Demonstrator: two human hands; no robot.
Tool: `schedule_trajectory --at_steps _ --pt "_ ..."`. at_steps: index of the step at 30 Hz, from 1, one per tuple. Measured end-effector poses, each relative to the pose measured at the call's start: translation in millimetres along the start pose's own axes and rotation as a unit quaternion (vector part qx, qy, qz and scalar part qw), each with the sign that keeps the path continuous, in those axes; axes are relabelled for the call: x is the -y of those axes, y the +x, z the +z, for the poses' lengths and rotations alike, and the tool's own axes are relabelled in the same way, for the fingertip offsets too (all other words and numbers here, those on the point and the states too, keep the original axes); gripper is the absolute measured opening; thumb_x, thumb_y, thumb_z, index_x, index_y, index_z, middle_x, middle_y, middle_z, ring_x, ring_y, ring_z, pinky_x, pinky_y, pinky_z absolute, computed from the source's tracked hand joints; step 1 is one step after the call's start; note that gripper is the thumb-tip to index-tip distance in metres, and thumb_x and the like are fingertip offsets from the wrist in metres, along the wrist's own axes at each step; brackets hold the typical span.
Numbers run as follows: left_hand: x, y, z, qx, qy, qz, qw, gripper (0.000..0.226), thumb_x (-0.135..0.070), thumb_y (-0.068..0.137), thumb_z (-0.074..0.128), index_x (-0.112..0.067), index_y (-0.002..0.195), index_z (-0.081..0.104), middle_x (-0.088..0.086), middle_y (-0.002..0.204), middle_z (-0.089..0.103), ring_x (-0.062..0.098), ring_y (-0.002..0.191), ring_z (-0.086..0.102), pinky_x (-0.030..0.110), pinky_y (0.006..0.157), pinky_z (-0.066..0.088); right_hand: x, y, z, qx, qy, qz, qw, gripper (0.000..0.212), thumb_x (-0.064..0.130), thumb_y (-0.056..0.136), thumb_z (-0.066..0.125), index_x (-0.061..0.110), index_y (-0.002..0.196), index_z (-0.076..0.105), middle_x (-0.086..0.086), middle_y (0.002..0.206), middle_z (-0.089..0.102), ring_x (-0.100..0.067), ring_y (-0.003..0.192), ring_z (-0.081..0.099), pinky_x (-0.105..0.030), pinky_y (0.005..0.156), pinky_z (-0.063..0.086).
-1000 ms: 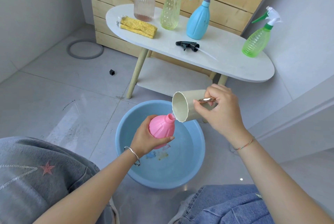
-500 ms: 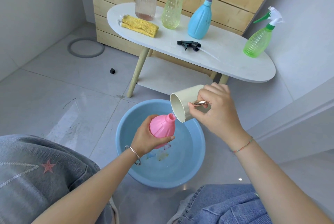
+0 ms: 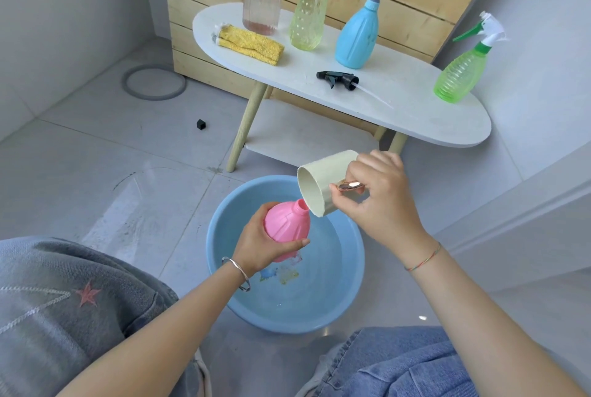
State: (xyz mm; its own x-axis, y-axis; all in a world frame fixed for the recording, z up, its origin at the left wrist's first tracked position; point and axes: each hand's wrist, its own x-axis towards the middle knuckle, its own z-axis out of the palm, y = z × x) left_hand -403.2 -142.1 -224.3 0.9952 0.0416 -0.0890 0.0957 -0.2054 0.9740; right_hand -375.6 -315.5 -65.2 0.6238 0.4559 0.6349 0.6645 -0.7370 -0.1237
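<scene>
Two grips are busy: the left grip wraps round the pink bottle, held tilted above the blue basin on the floor. The right grip clamps the cream cup by its handle, tipped with its rim at the bottle's open neck.

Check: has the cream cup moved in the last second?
Yes. The cream cup has tipped steeper, its base lifting toward the white table, while its rim stays over the blue basin.

5 bottles, 1 cup, 1 basin, 1 cloth.
</scene>
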Motion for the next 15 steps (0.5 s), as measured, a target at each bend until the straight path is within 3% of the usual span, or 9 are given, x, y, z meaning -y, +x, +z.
schedule_trajectory --at_steps 3,6,8,11,15 --pt "0.1 0.5 -1.5 -0.004 -0.009 -0.006 1.0 0.081 -0.057 0.045 0.087 -0.037 0.115 0.051 -0.019 0.109 0.061 -0.003 0.099 0.058 0.014 0.075 0.046 -13.5 -3.2 4.5 -0.027 0.075 0.134 0.988 0.038 0.022 0.076 0.067 0.016 0.058 0.034 0.006 0.056 0.031 -0.01 0.06 0.027 -0.025 0.061 0.026" --pt "-1.2 0.8 -4.1 -0.017 -0.021 -0.016 1.0 0.075 -0.056 0.045 0.087 -0.044 0.109 0.05 -0.02 0.108 0.06 -0.007 0.098 0.057 0.01 0.072 0.045 -35.9 -14.5 20.7 -0.05 0.206 0.339 0.917 0.045 0.017 0.079 0.072 0.008 0.057 0.034 0.001 0.054 0.031 -0.011 0.054 0.027 -0.026 0.053 0.025" --pt "-0.8 1.2 -6.5 -0.027 -0.03 -0.023 0.999 0.075 -0.061 0.042 0.083 -0.045 0.107 0.049 -0.022 0.107 0.059 -0.006 0.098 0.057 0.012 0.075 0.046 -51.7 -30.2 40.2 -0.014 0.228 0.427 0.875 0.046 0.021 0.081 0.072 0.012 0.056 0.033 0.0 0.055 0.033 -0.011 0.054 0.027 -0.027 0.052 0.023" --pt "2.7 3.7 -10.0 -0.036 -0.041 -0.036 0.998 0.076 -0.062 0.041 0.083 -0.044 0.108 0.049 -0.02 0.108 0.059 -0.001 0.1 0.058 0.019 0.078 0.049 -62.7 -65.2 76.1 0.08 0.193 0.468 0.859 0.048 0.025 0.083 0.07 0.017 0.056 0.031 -0.003 0.055 0.035 -0.014 0.054 0.027 -0.03 0.051 0.023" --pt "2.7 5.7 -13.3 -0.041 -0.044 -0.039 0.997 0.087 -0.062 0.04 0.082 -0.036 0.116 0.05 -0.018 0.11 0.059 0.0 0.101 0.058 0.015 0.075 0.047 -62.0 -106.3 114.8 0.17 0.123 0.456 0.865 0.051 0.023 0.081 0.069 0.02 0.054 0.026 0.004 0.05 0.03 -0.018 0.054 0.028 -0.033 0.055 0.026"
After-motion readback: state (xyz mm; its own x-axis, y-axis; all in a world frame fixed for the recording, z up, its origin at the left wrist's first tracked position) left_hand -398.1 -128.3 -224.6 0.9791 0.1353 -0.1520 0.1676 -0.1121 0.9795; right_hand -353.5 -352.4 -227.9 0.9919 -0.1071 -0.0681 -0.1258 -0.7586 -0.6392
